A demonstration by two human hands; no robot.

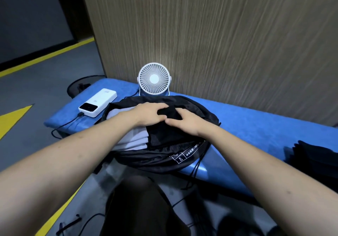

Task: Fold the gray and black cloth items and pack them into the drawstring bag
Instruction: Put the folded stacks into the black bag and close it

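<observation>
My left hand (149,114) and right hand (185,121) both rest on a soft black cloth (164,131), fingers curled and pinching its matte fabric where the two hands meet, thumbs nearly touching. The black cloth lies on top of a stack of folded gray cloths (134,140), whose smooth layered edges show in neat steps under my left wrist. Both sit inside the wide open mouth of the drawstring bag (159,160), a slick, slightly shiny black sack with white printed text and symbols near its rim and thin cords (194,173) hanging off the near edge. The bag lies on a worktop (256,124) covered in fuzzy blue fabric. Behind the bag stands a round white fan (154,79) with a ribbed grille, just in front of a wood-grain wall (219,34). To the left lies a rectangular white power bank (97,102) with a dark glossy end and a black cable plugged in. At the far right, a pile of dark cloth (316,159) sits on the worktop.
</observation>
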